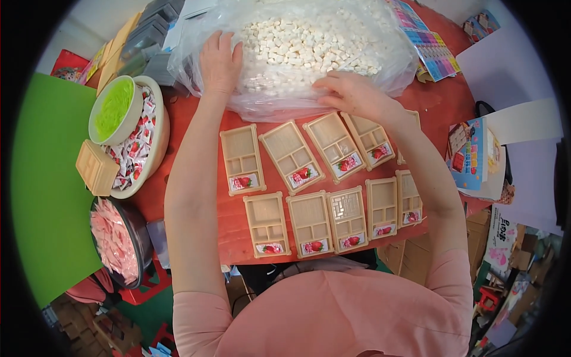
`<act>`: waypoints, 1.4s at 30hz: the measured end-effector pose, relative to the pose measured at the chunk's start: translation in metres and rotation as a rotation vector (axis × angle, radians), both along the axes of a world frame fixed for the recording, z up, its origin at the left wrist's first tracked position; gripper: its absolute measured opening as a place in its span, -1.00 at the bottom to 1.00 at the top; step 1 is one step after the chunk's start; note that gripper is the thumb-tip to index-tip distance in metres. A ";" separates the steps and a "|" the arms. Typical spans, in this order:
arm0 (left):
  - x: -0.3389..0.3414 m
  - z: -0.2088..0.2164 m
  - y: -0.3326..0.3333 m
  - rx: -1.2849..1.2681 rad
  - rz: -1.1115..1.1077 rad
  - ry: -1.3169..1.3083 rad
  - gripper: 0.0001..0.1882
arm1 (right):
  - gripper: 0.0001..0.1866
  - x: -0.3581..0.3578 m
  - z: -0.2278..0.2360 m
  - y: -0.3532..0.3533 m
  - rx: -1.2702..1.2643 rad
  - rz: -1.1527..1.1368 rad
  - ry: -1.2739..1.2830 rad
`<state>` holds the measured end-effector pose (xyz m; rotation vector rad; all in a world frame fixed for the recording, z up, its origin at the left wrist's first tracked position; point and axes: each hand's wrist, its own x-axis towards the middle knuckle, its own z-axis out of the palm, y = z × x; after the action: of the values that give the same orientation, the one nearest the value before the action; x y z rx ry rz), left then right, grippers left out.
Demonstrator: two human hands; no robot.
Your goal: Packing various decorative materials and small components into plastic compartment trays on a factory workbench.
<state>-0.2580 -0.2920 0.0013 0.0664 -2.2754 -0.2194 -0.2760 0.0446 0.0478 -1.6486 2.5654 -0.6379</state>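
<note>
A large clear plastic bag (267, 108) full of small white pieces (297, 44), which look like mini marshmallows, lies at the far side of the table. My left hand (220, 64) rests on the bag's left part, fingers stretched out and thumb apart. Over the bag's near right edge is my right hand (352, 92), its fingers apart and slightly bent toward the white pieces. Nothing shows in either hand. Between my arms, several beige compartment trays (241, 143) lie in two rows, with strawberry-printed packets (303, 175) in their near compartments. My right arm partly hides the rightmost trays.
On the left, a bowl of green strands (116, 110) sits over a cream basin (162, 128) of wrapped packets. Stacked beige trays (95, 166) lean beside it. Below stands a dark tub (143, 238) with pink packets. Printed sheets (437, 56) and a blue booklet (467, 152) lie right.
</note>
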 end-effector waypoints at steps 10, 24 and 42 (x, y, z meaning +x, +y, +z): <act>0.077 0.053 0.061 -0.297 -0.461 -0.530 -0.24 | -0.76 0.017 -0.002 -0.012 0.312 -0.110 0.085; 0.080 0.008 0.075 -0.582 -0.373 -0.494 -0.94 | -0.78 -0.001 0.005 -0.013 0.108 -0.171 -0.256; 0.065 0.038 0.079 0.179 -0.396 -1.028 -0.85 | -0.77 0.022 -0.002 -0.003 0.198 -0.191 -0.046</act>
<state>-0.1932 -0.2129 0.0390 -0.2360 -3.2709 -0.7301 -0.2541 0.0413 0.0454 -1.3273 2.6729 -0.4070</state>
